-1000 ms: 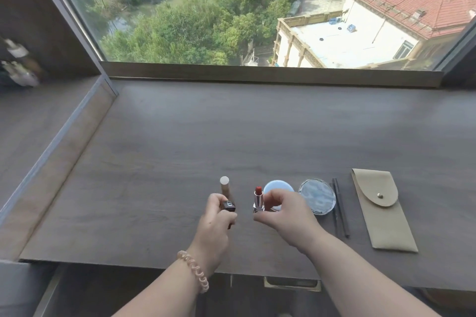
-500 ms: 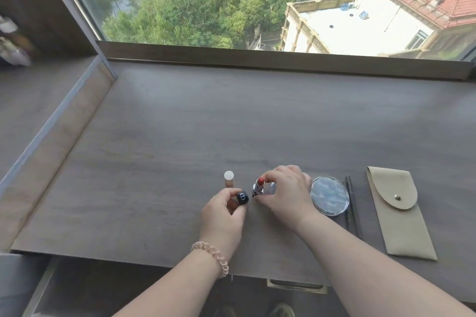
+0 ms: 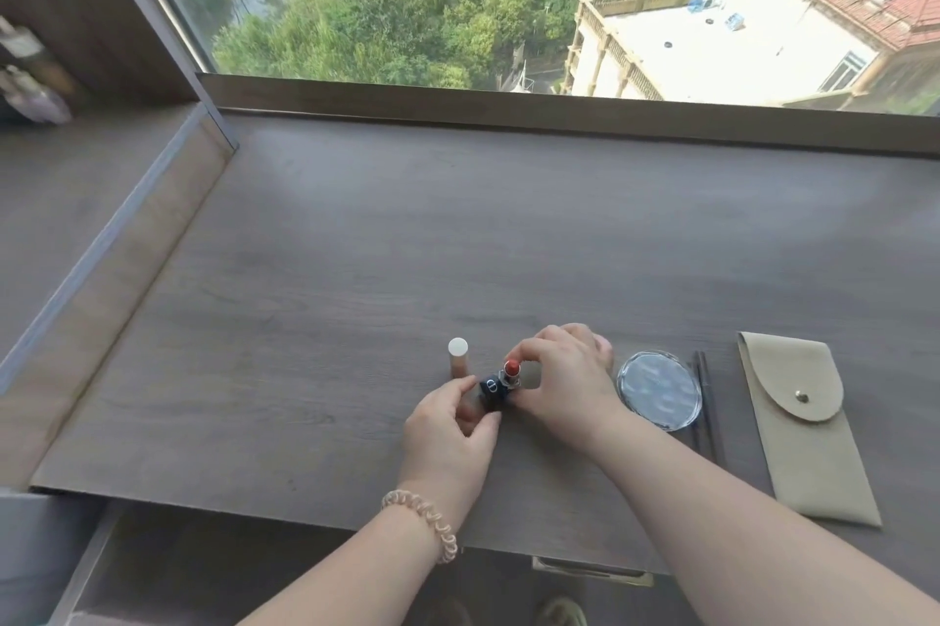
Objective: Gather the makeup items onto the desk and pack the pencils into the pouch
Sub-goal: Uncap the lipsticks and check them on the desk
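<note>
An uncapped red lipstick [image 3: 511, 369] stands at the front of the grey desk [image 3: 458, 243], and my right hand [image 3: 564, 381] pinches it. My left hand [image 3: 450, 432] holds its dark cap [image 3: 492, 391] right beside the lipstick's base. A tan tube with a white top [image 3: 458, 358] stands just left of them. To the right lie a round clear compact [image 3: 659, 390], two dark pencils [image 3: 706, 396] and a closed beige pouch [image 3: 803, 427] with a snap flap. My right hand hides whatever lies behind it.
A window ledge [image 3: 559, 103] runs along the back of the desk, and a raised wooden divider [image 3: 127, 269] borders its left side. Blurred items sit on a shelf [image 3: 30, 86] at far left. An open drawer handle [image 3: 590, 572] shows under the front edge.
Both hands have lowered toward the desk, and the cap in my left hand has moved in beside the lipstick's base. The blue puff behind my right hand is now hidden.
</note>
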`<state>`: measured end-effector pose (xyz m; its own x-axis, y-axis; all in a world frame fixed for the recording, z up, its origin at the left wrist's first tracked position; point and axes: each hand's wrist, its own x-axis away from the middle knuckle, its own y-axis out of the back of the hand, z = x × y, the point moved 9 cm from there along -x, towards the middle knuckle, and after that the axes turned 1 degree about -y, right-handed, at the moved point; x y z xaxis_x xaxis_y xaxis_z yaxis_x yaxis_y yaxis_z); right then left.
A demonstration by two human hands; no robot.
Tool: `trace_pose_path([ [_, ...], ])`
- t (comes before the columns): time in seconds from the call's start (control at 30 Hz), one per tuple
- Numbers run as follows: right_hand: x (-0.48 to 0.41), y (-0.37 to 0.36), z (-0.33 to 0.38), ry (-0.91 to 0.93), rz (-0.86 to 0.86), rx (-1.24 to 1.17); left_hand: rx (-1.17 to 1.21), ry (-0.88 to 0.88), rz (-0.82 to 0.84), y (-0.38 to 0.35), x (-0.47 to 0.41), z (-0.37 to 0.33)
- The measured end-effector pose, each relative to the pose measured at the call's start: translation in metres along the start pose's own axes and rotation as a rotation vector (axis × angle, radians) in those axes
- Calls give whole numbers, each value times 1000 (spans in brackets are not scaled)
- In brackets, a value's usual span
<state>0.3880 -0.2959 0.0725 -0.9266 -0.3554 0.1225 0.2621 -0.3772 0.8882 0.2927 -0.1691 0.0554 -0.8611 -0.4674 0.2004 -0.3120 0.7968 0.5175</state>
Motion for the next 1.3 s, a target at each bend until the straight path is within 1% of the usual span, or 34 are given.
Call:
trace_pose_path([
  [0.17,11,12,-7,-8,-21,14,14,-29,-193,41,-4,-9],
  [0.2,15,17,-7,-5,-25,-1,-7,-43,-193,45,-10,-13],
  [0.33,30,32,-7,2,-47,-134,-152,-60,-84,37,-35,-23],
  [0.47,40,51,2,-5,-183,-199,-279,0,-28,27,-42,-24],
  [0.6,50,73,10,-3,-300,-229,-159,-6,-64,42,-35,-37],
  [0.67,57,87,17,30,-358,-263,-140,-109,-104,58,-26,-56],
  [0.77,63,107,36,74,-413,-303,-278,-436,-212,85,3,-101],
  [0.83,67,117,52,115,-431,-270,-389,-637,-267,92,27,-122],
  [0.93,75,126,81,216,-397,-160,-447,-781,-289,94,53,-139],
  [1.0,79,128,94,274,-361,-85,-452,-817,-294,94,62,-149],
  [1.13,83,143,103,310,-331,-41,-336,-789,-279,107,74,-171],
  [1.23,87,161,106,301,-366,-70,-288,-757,-248,117,75,-184],
  [1.3,89,176,100,242,-414,-143,-303,-711,-187,117,70,-187],
])
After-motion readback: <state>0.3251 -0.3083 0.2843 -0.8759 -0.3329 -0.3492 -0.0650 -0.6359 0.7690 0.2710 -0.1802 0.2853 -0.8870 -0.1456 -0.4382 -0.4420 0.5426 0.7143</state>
